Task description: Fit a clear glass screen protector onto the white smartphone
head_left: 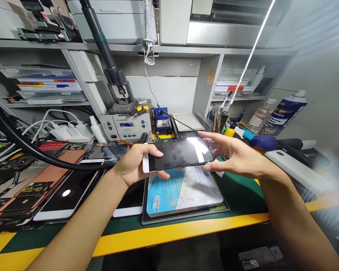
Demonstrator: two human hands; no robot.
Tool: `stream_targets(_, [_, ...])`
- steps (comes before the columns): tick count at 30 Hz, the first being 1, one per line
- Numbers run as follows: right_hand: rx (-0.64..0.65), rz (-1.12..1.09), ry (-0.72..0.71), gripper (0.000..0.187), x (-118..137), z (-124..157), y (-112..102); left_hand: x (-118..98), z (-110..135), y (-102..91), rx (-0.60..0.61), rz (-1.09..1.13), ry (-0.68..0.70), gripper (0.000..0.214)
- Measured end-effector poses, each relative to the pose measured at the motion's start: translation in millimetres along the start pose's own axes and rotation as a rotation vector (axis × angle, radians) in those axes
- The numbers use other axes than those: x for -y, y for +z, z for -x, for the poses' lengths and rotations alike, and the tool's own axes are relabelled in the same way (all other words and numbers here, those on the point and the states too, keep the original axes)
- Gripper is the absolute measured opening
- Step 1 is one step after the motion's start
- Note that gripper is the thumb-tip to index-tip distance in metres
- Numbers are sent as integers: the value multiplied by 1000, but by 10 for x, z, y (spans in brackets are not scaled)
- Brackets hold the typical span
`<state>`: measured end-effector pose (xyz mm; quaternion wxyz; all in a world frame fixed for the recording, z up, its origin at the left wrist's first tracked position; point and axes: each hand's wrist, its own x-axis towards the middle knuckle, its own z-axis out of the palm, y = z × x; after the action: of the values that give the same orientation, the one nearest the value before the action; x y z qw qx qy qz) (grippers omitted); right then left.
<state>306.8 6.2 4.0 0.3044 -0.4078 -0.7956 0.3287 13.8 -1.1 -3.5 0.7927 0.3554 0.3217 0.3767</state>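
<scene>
A phone with a white end and a dark, speckled screen (pixel 175 153) is held sideways above a blue and white box (pixel 183 188). My left hand (pixel 132 160) wraps round its white end, thumb on the screen and fingers underneath. At the other end, my right hand (pixel 228 154) grips the edges, with thumb at the near edge and fingers at the far one. Bright light reflects off the screen near the right fingers. The box lies on a black textured mat (pixel 186 216), and another dark screen with a white end (pixel 128 210) lies left of it.
Phones and phone parts (pixel 42 177) crowd the bench at left, under a black hose (pixel 45 154). Behind stand a hot-air station (pixel 127 126) and a blue soldering station (pixel 163 120). Right are a spray can (pixel 285 113), a clear bottle (pixel 261 114) and a white long object (pixel 293 173).
</scene>
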Motion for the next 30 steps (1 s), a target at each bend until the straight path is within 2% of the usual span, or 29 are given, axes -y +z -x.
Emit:
stream_targets(3, [-44, 106, -166, 77, 14, 23, -22, -16, -22, -35, 21, 14, -3, 58])
stream_targets(6, [-22, 146, -315, 63, 46, 44, -47, -37, -42, -73, 66, 49, -18, 60])
stream_targets(10, [-18, 189, -414, 52, 116, 86, -37, -47, -55, -120, 131, 116, -48, 63])
stream_targets(12, [-44, 214, -436, 48, 149, 111, -14, -43, -48, -122, 149, 140, -67, 61])
stream_targets(16, [-67, 242, -441, 39, 183, 154, 24, -37, -13, -68, 93, 127, -51, 36])
stream_targets(23, [-37, 294, -426, 35, 183, 182, 44, -19, -3, -44, 168, 50, -64, 36])
stream_targets(30, [-20, 289, -426, 31, 197, 186, 51, 1, -13, -70, 186, -7, -76, 35])
